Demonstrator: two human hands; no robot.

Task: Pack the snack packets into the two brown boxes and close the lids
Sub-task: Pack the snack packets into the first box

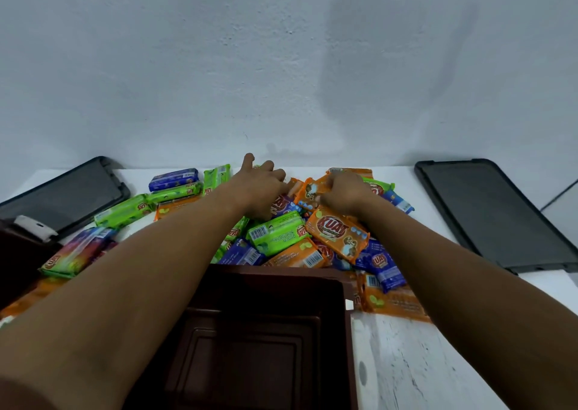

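The packing is only just getting under way, judging by how things are lying. The brown box (281, 272) at 6 o'clock is standing open, its floor is showing bare, and no packet is sitting inside it. A second dark brown shape (15, 253) at the 9 o'clock edge is probably the other box, but it is mostly out of frame and its inside is not showing. The snack packets (278, 237), green, orange and blue, are all lying in a loose heap on the white table (422, 362), just beyond the near box toward 12 o'clock, with strays trailing off toward 9 and 4 o'clock. Both arms are reaching over the box into that heap. The right hand (344, 190) is curling its fingers round the edge of an orange packet (308, 192) at the top of the pile. The left hand (262, 187) is pressing down beside it with its thumb raised and fingers bent; whether it is gripping a packet cannot be told. The two dark grey lids, one (62, 196) at 9 o'clock and one (494, 215) at 3 o'clock, are lying flat and well apart from the boxes, so nearly all the filling and both closings seem to be remaining.
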